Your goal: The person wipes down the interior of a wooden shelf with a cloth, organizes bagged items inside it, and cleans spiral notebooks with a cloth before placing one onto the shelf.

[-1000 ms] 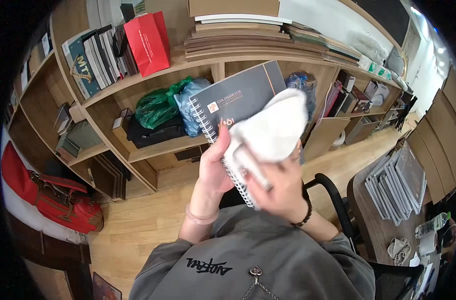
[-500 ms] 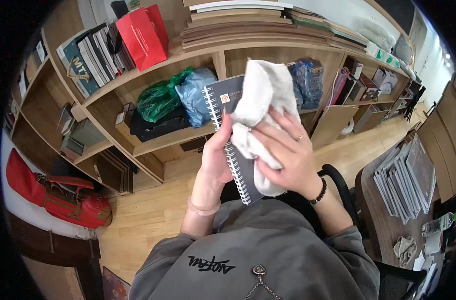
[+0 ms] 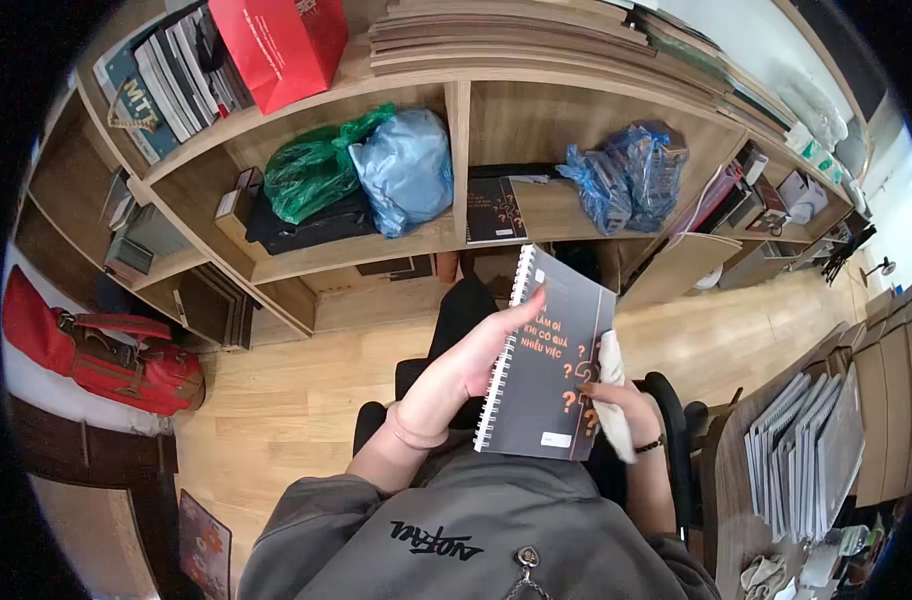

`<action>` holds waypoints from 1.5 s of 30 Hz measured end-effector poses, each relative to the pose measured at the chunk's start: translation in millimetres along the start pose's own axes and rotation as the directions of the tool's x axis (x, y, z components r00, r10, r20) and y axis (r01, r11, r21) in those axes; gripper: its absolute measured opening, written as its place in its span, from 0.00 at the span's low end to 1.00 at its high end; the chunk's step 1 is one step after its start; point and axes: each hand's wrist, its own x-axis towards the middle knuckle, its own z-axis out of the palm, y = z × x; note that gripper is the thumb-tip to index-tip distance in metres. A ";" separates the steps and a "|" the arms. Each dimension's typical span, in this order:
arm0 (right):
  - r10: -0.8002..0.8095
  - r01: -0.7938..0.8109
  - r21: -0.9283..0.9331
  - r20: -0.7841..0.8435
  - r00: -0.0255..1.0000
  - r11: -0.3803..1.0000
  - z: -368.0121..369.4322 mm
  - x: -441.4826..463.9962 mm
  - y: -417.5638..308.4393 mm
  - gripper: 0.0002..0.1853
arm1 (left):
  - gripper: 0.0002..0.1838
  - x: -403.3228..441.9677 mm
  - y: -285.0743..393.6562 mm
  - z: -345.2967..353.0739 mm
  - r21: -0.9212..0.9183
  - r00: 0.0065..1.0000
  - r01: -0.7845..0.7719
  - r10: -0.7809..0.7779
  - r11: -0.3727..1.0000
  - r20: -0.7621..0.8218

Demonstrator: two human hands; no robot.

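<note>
A dark grey spiral notebook [image 3: 551,370] with orange lettering and question marks is held up in front of my body, its white wire binding on the left. My left hand [image 3: 491,345] grips the bound side, with the thumb across the cover. At the opposite edge, my right hand [image 3: 631,405] pinches the notebook with its thumb on the cover. A white cloth [image 3: 613,408] is bunched between that hand and the notebook's right edge, partly hidden behind the cover.
A similar dark notebook [image 3: 494,210] lies on the shelf ahead, between a light blue bag [image 3: 404,172] and dark blue bags [image 3: 636,175]. Several spiral notebooks [image 3: 806,450] stand on the desk at right, near a crumpled cloth [image 3: 764,577]. A red bag [image 3: 116,355] sits at left.
The notebook has been turned over, from a plain side with a logo to the one with orange lettering. The cloth has moved off the cover to the right edge. My view has shifted.
</note>
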 end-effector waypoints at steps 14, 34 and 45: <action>-0.236 0.090 -0.627 -0.154 0.959 0.774 -91.5 309.2 -48.5 0.15 | 0.26 -8.0 48.9 -84.3 0.470 0.750 -0.221 0.457 0.854 -0.478; -0.875 -0.028 -0.996 0.064 0.481 -0.088 -112.4 371.5 -58.4 0.24 | 0.12 16.0 183.1 -2.4 0.314 0.261 -0.948 0.694 0.053 0.671; -0.323 0.013 -0.960 0.107 0.940 -0.281 -128.0 348.1 -20.8 0.44 | 0.13 5.0 169.6 -15.9 0.324 0.197 -0.946 0.804 0.006 0.560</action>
